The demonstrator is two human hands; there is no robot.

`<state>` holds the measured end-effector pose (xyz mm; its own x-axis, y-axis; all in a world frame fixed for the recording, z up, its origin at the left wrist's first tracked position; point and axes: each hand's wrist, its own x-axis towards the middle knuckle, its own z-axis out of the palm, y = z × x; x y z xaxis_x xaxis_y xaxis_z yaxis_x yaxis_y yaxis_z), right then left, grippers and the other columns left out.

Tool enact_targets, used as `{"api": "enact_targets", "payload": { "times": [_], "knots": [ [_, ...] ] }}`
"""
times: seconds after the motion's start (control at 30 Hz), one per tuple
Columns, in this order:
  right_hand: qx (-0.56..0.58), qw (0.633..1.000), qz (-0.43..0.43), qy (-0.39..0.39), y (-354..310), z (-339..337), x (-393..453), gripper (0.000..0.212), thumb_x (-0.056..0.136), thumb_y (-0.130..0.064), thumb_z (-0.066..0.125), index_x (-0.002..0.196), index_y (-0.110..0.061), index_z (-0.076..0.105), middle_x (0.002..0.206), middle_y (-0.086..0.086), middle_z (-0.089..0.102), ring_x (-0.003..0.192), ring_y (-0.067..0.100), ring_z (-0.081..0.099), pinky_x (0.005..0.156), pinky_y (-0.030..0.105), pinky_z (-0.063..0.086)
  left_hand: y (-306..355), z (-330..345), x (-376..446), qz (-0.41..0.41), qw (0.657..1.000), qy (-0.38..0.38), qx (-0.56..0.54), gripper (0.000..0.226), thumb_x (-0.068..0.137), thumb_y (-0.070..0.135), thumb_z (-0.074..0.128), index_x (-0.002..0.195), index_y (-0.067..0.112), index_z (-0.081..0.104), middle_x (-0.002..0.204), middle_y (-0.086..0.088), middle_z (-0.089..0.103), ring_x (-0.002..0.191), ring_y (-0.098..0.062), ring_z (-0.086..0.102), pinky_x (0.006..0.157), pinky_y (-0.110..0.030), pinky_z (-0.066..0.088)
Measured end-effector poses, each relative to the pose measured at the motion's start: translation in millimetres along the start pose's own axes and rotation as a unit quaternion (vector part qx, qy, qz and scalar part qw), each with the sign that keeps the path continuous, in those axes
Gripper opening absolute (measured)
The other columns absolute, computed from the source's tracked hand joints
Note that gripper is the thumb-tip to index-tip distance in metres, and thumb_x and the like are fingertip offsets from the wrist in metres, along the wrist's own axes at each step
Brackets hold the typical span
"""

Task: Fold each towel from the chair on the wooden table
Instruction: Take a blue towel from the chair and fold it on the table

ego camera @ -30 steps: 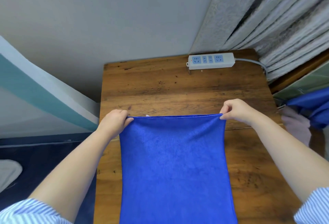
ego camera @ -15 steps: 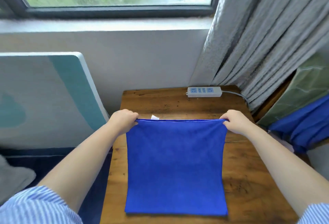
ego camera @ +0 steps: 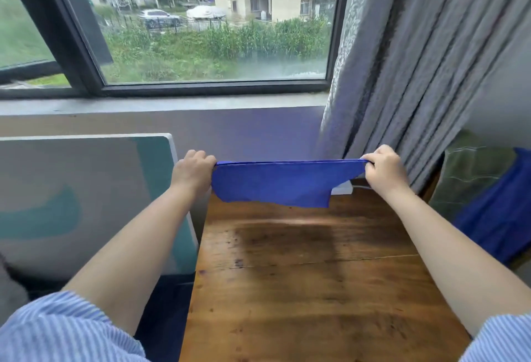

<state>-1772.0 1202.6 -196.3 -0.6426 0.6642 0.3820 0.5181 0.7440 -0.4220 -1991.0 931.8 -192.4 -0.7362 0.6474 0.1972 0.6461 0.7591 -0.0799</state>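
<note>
Towel (ego camera: 283, 182) held by hands hides white strip (ego camera: 342, 189).

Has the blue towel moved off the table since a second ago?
Yes. The blue towel now hangs from both hands above the wooden table, lifted toward its far edge.

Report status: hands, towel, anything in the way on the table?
Left hand and right hand each pinch a top corner. Blue towel stretched taut, hanging above wooden table. White power strip behind it.
</note>
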Motion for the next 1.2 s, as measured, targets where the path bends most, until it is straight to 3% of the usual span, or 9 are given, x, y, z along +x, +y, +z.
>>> {"api": "enact_targets", "payload": {
  "times": [0.1,0.23,0.37,0.47,0.53,0.73,0.9,1.03,1.2],
  "knots": [
    [0.023,0.996,0.007,0.083,-2,-14,6,0.028,0.082,0.009,0.046,0.099,0.007,0.068,0.1,0.032,0.054,0.096,0.042,0.054,0.08,0.041,0.042,-6,-11,-5,0.031,0.993,0.095,-0.066,0.02,0.092,0.005,0.041,0.105,0.0,0.054,0.111,-0.018,0.052,0.109,-0.032,0.043,0.078,-0.04,0.038],
    [0.004,0.998,0.008,0.055,-4,-21,15,0.029,0.084,0.004,0.046,0.101,0.003,0.069,0.102,0.029,0.055,0.097,0.04,0.054,0.078,0.039,0.042,-11,-21,-1,0.061,0.986,0.11,-0.105,0.02,0.093,0.008,0.04,0.103,-0.004,0.053,0.109,-0.021,0.053,0.107,-0.033,0.044,0.082,-0.043,0.038],
    [-0.006,0.999,0.037,-0.008,-5,-13,24,0.03,0.081,0.002,0.047,0.099,-0.001,0.07,0.104,0.025,0.061,0.099,0.039,0.056,0.077,0.034,0.044,-4,-15,7,0.004,0.998,0.03,-0.064,0.019,0.095,0.009,0.033,0.102,0.001,0.049,0.111,-0.017,0.054,0.105,-0.032,0.05,0.074,-0.039,0.039],
    [0.03,0.99,0.106,-0.092,-3,-1,33,0.03,0.071,0.008,0.043,0.085,0.005,0.069,0.086,0.027,0.068,0.084,0.037,0.066,0.058,0.027,0.048,4,-7,18,-0.05,0.995,-0.083,-0.029,0.02,0.091,0.003,0.029,0.101,0.005,0.047,0.113,-0.015,0.055,0.098,-0.032,0.053,0.067,-0.033,0.036],
    [0.046,0.985,0.127,-0.111,-3,10,38,0.028,0.069,0.012,0.043,0.084,0.01,0.067,0.084,0.029,0.069,0.082,0.036,0.067,0.064,0.032,0.052,8,1,25,-0.076,0.989,-0.112,-0.06,0.016,0.088,0.0,0.032,0.092,0.008,0.045,0.111,-0.017,0.057,0.087,-0.03,0.05,0.065,-0.033,0.036],
    [0.094,0.992,0.086,0.003,1,34,52,0.026,0.079,0.006,0.048,0.094,0.003,0.07,0.099,0.026,0.068,0.097,0.036,0.061,0.068,0.026,0.033,10,18,45,-0.155,0.954,0.015,-0.255,0.024,0.087,-0.004,0.032,0.097,0.001,0.053,0.104,-0.025,0.061,0.087,-0.034,0.051,0.07,-0.034,0.035],
    [0.125,0.989,0.025,0.076,9,37,37,0.022,0.077,0.008,0.053,0.088,0.007,0.071,0.094,0.026,0.069,0.093,0.036,0.061,0.076,0.025,0.036,5,33,33,-0.115,0.946,0.05,-0.298,0.026,0.089,-0.002,0.035,0.102,-0.003,0.058,0.108,-0.025,0.061,0.1,-0.037,0.053,0.078,-0.035,0.038],
    [0.111,0.991,0.007,0.07,27,43,-1,0.016,0.072,0.012,0.058,0.081,0.009,0.07,0.083,0.027,0.068,0.081,0.037,0.063,0.072,0.028,0.04,-3,60,4,-0.06,0.967,-0.003,-0.247,0.026,0.092,0.003,0.042,0.108,0.003,0.062,0.113,-0.017,0.063,0.105,-0.032,0.054,0.082,-0.032,0.039],
    [0.057,0.998,-0.036,-0.015,66,58,-85,0.01,0.063,0.016,0.061,0.068,0.012,0.068,0.068,0.026,0.066,0.069,0.038,0.065,0.066,0.033,0.048,2,104,-51,0.086,0.968,-0.217,-0.098,0.028,0.095,0.017,0.044,0.116,0.017,0.061,0.12,-0.003,0.063,0.112,-0.023,0.055,0.085,-0.027,0.04]
  ]
}}
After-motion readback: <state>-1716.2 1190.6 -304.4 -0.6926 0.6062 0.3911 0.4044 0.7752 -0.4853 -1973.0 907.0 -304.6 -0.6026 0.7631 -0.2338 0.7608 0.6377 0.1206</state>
